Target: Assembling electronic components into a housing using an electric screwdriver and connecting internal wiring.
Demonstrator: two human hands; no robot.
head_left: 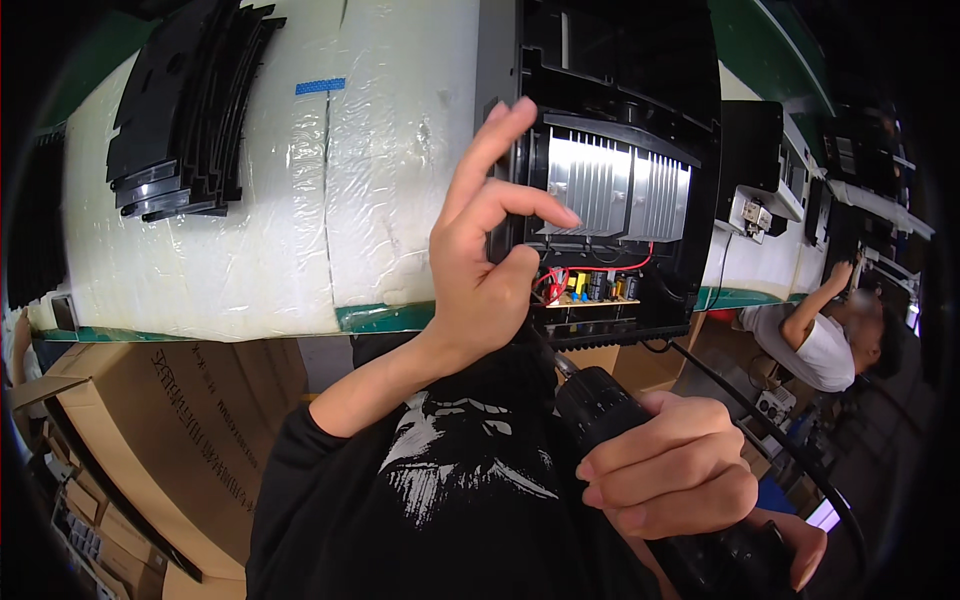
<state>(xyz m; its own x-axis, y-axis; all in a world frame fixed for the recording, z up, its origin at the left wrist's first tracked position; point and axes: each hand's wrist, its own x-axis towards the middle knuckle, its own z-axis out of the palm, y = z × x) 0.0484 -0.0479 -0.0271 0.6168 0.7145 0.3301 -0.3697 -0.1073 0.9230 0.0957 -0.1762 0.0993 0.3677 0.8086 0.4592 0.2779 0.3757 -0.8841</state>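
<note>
My left hand point(482, 250) reaches over the left side of a black housing point(703, 200), its fingers apart and nothing visible between thumb and forefinger. Inside the housing sit finned silver heat sinks point(590, 185), and below them a circuit board point(600, 290) with small components and red wires. In my right hand point(675, 470) is a black power screwdriver point(598, 405), held in front of my body. Its tip points up and left toward the near edge of the housing. The hand and the frame's lower edge hide part of the tool.
Stacked black plastic panels point(185, 110) lie on the film-covered white bench point(390, 150) at far left. Blue tape point(320, 87) marks the film. Below the bench stands a large cardboard box point(190, 430). Another person point(815, 340) works at the right. A black cable point(770, 430) hangs at right.
</note>
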